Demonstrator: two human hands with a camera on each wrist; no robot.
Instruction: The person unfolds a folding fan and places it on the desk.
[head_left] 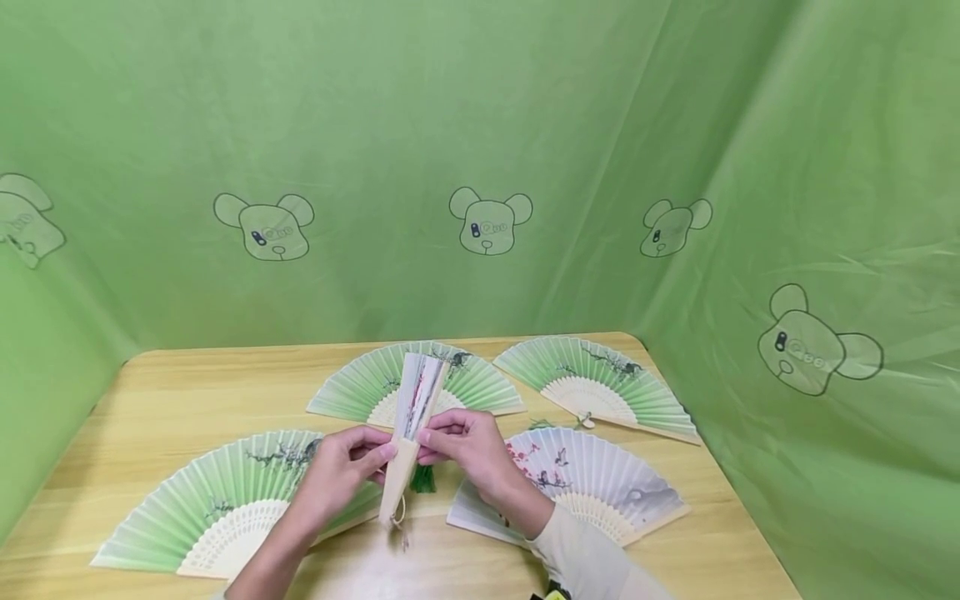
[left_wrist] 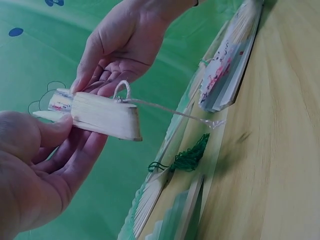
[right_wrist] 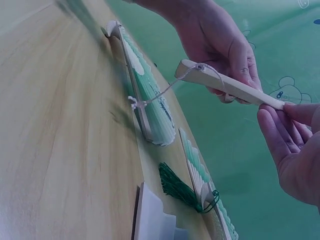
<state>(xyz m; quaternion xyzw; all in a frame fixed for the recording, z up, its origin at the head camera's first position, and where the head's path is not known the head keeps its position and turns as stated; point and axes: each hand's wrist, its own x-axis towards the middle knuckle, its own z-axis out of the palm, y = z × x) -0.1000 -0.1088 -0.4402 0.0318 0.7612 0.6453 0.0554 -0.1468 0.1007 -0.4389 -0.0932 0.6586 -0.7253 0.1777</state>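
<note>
A nearly folded hand fan (head_left: 401,479) is held upright over the table between my two hands. My left hand (head_left: 341,471) pinches its wooden ribs from the left, thumb on the near face. My right hand (head_left: 472,454) pinches the other edge, close to where the pale, red-marked fabric begins. A thin cord loop (left_wrist: 123,90) hangs from the fan's pivot end, its string ending in a small pale tassel (right_wrist: 136,103). Behind the held fan lies a spread green fan (head_left: 341,387), partly hidden, with a dark green tassel (head_left: 423,478).
Another spread green fan (head_left: 180,508) lies at the front left, partly under my left forearm. A grey-white fan with red blossoms (head_left: 622,475) lies at the right, near my right forearm. One more green fan (head_left: 600,379) is at the back right. Green cloth walls (head_left: 375,125) surround the wooden table (head_left: 202,383).
</note>
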